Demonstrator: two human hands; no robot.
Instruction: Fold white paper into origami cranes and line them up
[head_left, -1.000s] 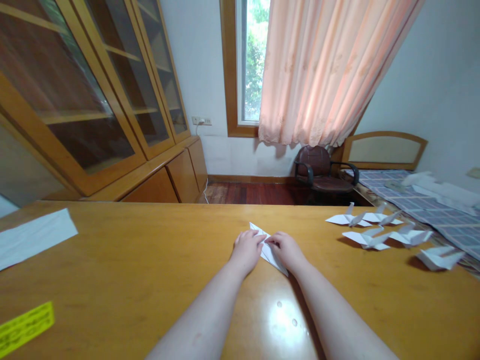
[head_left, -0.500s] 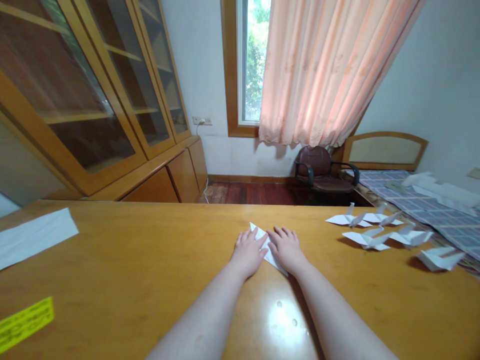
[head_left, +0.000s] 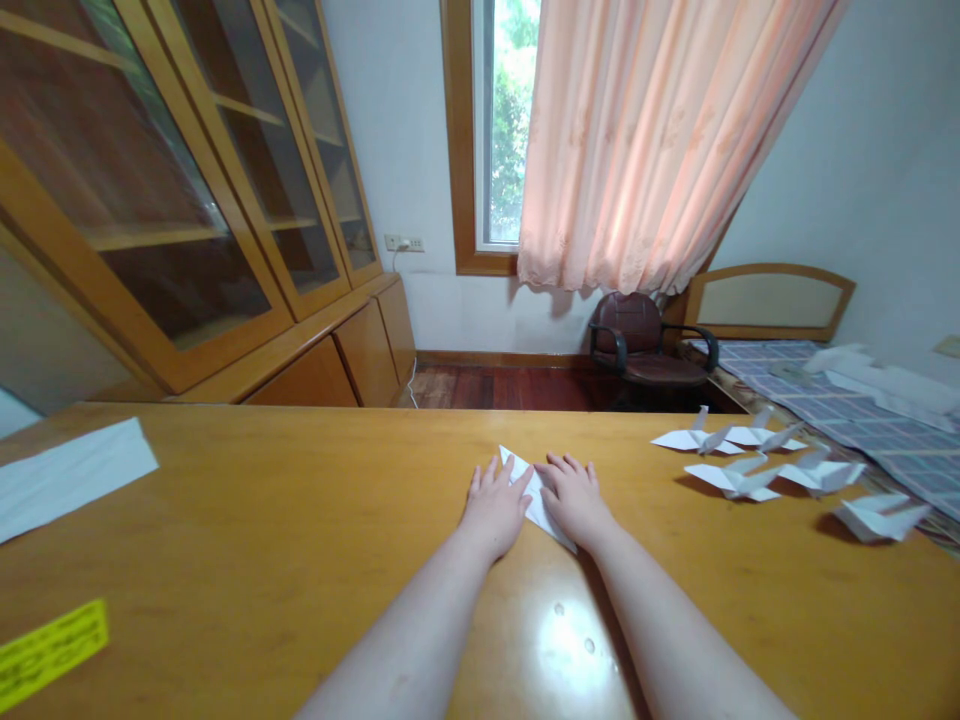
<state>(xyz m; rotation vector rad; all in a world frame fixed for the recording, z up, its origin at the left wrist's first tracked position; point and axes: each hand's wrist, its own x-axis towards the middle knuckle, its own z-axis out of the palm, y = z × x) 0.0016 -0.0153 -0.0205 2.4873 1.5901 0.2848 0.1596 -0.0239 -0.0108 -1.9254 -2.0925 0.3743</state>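
A small folded piece of white paper lies flat on the wooden table, its pointed tip facing away from me. My left hand rests on its left side, fingers spread, with fingertips on the paper. On the paper's right edge lies my right hand, its fingers stretched forward and slightly apart. Neither hand grips the paper; both press on it from above. Parts of the paper are hidden under my fingers.
Several folded paper cranes stand at the table's right, with another folded paper piece nearer me. White paper sheets lie at the left, above a yellow label. Beyond the table are a chair and a bed.
Very little differs. My left thumb and fingers have shifted slightly on the paper; my right hand stays in place.
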